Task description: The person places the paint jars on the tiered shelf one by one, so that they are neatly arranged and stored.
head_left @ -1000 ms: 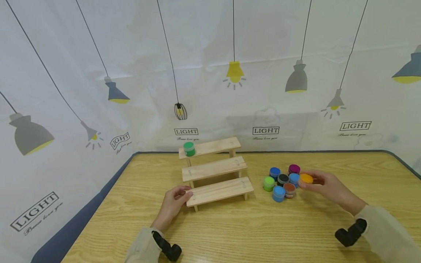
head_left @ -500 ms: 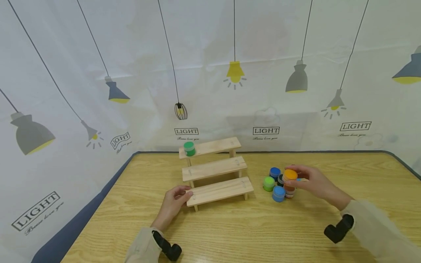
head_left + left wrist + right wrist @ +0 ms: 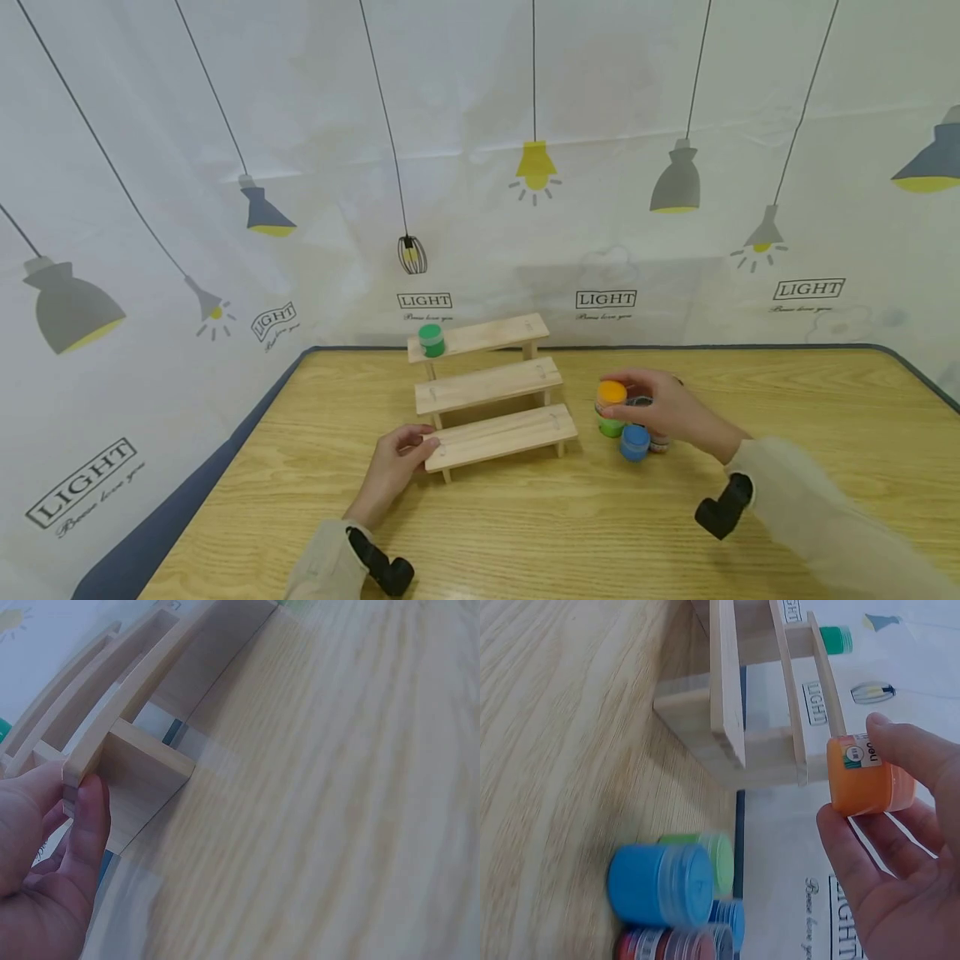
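Note:
My right hand (image 3: 663, 406) holds an orange paint jar (image 3: 859, 780) between thumb and fingers, raised above the light green jar (image 3: 611, 427). With thumb and fingers my left hand (image 3: 397, 462) pinches the left end of the lowest step of a three-tier wooden stand (image 3: 502, 437); the left wrist view shows the thumb and a finger on the board's corner (image 3: 82, 761). A green paint jar (image 3: 431, 340) stands upright at the left end of the top step. Beneath and beside the right hand are a blue jar (image 3: 634, 442) and a reddish-brown jar (image 3: 660, 945).
Behind the table (image 3: 525, 533) hangs a white cloth (image 3: 480, 208) printed with lamps. The right hand covers most of the jar group in the head view. A dark blue jar (image 3: 731, 922) shows partly in the right wrist view.
The right hand has lifted the orange jar out of the right side of the group and carried it left over the other jars. The left hand has stayed on the stand.

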Demonstrator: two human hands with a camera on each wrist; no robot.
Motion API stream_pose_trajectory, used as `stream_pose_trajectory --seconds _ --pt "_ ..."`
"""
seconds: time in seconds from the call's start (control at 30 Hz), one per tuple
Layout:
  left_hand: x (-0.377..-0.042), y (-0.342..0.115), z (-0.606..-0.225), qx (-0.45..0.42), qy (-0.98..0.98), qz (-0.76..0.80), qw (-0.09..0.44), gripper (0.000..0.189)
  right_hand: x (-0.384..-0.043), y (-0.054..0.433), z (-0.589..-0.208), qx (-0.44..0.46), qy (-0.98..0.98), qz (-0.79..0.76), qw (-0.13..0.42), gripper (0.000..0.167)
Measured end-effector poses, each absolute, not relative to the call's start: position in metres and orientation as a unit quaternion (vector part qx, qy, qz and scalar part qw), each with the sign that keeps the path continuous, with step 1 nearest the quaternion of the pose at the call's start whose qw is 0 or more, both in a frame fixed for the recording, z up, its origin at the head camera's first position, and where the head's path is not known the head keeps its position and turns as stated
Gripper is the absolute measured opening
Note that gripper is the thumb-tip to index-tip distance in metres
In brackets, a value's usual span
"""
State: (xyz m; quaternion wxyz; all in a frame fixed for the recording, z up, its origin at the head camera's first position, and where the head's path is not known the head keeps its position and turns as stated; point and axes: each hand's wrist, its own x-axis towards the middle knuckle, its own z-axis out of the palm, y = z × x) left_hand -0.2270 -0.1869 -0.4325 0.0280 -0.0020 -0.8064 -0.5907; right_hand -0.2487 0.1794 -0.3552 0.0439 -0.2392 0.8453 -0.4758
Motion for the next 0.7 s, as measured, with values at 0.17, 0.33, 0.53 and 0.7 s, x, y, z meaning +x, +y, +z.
stream_pose_trajectory --seconds 0.17,0.33,0.53,0.7 --pt "-0.228 -0.187 -0.433 -0.001 -0.807 -0.59 0.029 0.025 -0.251 0.16 -0.351 -0.253 0.843 -0.472 0.056 0.049" --pt "-0.228 -0.187 -0.433 0.0 -0.808 -0.588 0.031 0.025 -0.254 0.143 -0.342 -0.253 0.839 -0.478 0.065 0.052" --pt "-0.227 -0.187 -0.433 0.005 -0.808 -0.588 0.029 0.025 -0.269 0.118 -0.333 -0.288 0.815 -0.501 0.045 0.046" --pt "-0.227 -0.186 -0.432 0.009 -0.812 -0.583 0.028 0.025 -0.281 0.098 -0.327 -0.3 0.821 -0.485 0.024 0.045"
